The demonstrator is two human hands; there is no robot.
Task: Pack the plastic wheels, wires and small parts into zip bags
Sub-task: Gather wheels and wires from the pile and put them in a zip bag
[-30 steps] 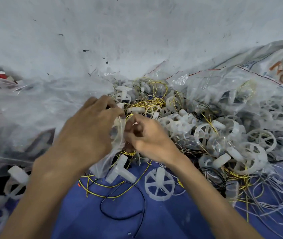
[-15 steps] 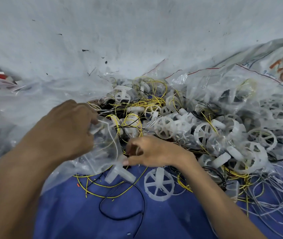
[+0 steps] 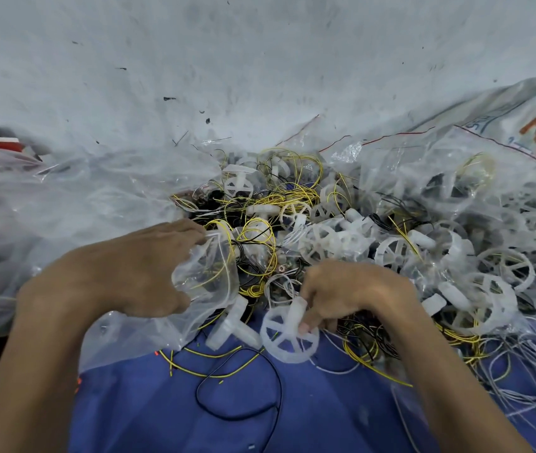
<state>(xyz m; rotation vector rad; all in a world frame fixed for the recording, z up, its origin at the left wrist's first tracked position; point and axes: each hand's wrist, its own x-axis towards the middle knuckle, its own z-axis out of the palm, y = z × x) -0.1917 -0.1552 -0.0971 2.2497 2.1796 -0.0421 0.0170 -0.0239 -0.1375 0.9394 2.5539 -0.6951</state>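
Hands sort a heap of wheels and wires [image 3: 390, 250]

The left hand [image 3: 122, 276] grips the mouth of a clear zip bag [image 3: 207, 282]; the right hand [image 3: 351, 295] has its fingers curled round a white wheel [image 3: 284, 341] on blue cloth [image 3: 325, 413], near the bag.

One wide-angle view, taken from the person's head, faces forward and steeply down, close over the work. Both forearms come in from the near edge; the left hand [image 3: 122, 276], gripping a zip bag [image 3: 209, 282], and the right hand [image 3: 354, 292], pinching a plastic wheel [image 3: 287, 340], sit at the middle of the frame. A blue cloth [image 3: 162, 416] fills the near part, the heap of wheels and wires [image 3: 390, 250] runs from the centre to the right edge, and a pale grey surface [image 3: 260, 60] takes the whole far half. The lens bends the scene toward the edges, and the left edge is blurred
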